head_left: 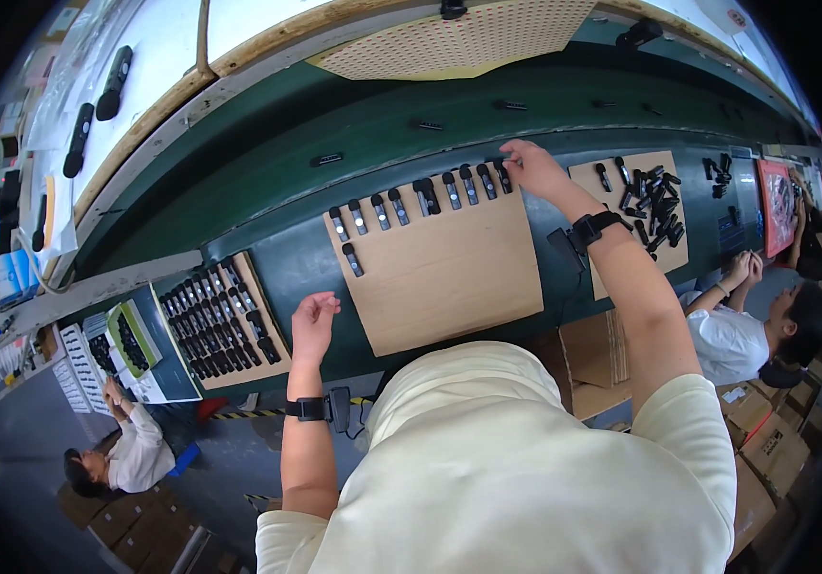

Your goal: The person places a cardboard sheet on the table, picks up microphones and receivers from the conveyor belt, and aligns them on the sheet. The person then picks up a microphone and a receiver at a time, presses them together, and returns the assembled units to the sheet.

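A row of small black handheld microphones lies along the far edge of a brown cardboard sheet on the bench. One more microphone sits below the row's left end. At the right end, my right hand has thumb and fingers around the top of the last microphone; the fingers partly hide that contact. My left hand hovers by the sheet's left edge, loosely bent, fingers a little apart, nothing in it. Each of my wrists wears a black strap with a small device.
Left of me, a board carries several close rows of microphones. To the right, another cardboard sheet bears a loose heap of them. Co-workers sit at both sides. A raised shelf runs along the back; cardboard boxes stand below the bench.
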`<state>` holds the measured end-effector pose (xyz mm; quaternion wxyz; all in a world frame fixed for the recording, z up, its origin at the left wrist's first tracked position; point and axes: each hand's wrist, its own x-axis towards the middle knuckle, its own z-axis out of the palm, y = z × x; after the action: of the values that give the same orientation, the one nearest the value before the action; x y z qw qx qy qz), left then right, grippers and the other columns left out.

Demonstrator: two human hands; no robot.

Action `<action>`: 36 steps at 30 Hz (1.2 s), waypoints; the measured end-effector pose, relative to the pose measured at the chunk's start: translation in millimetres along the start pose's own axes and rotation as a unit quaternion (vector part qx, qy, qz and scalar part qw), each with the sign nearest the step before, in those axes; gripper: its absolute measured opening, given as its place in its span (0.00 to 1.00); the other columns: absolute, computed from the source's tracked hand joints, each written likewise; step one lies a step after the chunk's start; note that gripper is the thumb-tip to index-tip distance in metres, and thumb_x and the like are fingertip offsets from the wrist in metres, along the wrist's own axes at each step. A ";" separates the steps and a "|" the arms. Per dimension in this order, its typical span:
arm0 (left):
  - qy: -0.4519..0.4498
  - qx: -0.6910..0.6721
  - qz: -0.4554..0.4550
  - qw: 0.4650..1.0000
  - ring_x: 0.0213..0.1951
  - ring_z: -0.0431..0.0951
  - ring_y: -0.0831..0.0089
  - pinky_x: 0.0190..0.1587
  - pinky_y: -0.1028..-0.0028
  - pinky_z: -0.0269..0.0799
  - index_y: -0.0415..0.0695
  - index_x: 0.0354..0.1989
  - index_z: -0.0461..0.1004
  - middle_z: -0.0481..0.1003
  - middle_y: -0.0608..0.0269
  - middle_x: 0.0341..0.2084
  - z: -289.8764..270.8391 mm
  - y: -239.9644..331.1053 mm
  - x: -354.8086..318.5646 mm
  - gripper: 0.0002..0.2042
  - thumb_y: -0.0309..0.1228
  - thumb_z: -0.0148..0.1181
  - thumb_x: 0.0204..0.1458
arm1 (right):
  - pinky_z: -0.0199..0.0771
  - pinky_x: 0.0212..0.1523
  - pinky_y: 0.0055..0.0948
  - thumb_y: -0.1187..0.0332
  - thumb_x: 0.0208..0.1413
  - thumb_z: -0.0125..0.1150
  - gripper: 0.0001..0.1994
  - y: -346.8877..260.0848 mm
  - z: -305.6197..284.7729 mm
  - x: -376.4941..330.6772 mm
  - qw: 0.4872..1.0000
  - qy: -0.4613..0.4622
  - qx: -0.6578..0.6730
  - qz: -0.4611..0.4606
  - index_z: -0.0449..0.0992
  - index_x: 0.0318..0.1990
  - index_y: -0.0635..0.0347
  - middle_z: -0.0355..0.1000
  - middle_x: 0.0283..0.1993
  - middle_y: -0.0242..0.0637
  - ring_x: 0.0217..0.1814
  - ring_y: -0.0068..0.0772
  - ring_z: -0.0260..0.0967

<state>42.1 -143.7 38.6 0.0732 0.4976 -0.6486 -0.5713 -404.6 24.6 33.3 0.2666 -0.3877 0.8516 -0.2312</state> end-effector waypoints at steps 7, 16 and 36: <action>0.018 -0.010 0.007 1.000 0.34 0.78 0.76 0.42 0.77 0.74 0.33 0.44 0.74 0.79 0.58 0.33 -5.2 -20.8 7.5 0.09 0.27 0.56 0.60 | 0.71 0.54 0.38 0.68 0.57 0.59 0.13 -50.7 2.5 53.9 0.994 -0.001 -0.073 -0.086 0.72 0.49 0.59 0.73 0.46 0.45 0.54 0.45 0.71; 0.128 -0.057 0.020 0.990 0.35 0.78 0.76 0.43 0.78 0.73 0.34 0.42 0.74 0.79 0.60 0.32 -28.4 -70.9 -21.8 0.08 0.27 0.54 0.62 | 0.70 0.56 0.42 0.63 0.54 0.63 0.18 -125.9 68.0 131.1 0.972 -0.082 -0.221 0.002 0.72 0.51 0.56 0.68 0.56 0.46 0.59 0.48 0.68; 0.167 0.262 0.323 0.894 0.50 0.71 0.51 0.55 0.58 0.67 0.43 0.43 0.75 0.74 0.51 0.44 -31.5 37.6 226.0 0.13 0.25 0.62 0.48 | 0.69 0.45 0.25 0.75 0.57 0.61 0.09 -112.7 9.3 -97.1 0.986 0.100 0.107 -0.086 0.71 0.44 0.64 0.72 0.38 0.36 0.40 0.27 0.68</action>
<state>-69.9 -335.1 -27.2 0.2278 0.3495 -0.8782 -0.2337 -284.1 32.1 120.7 0.1995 -0.4036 0.8078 -0.3805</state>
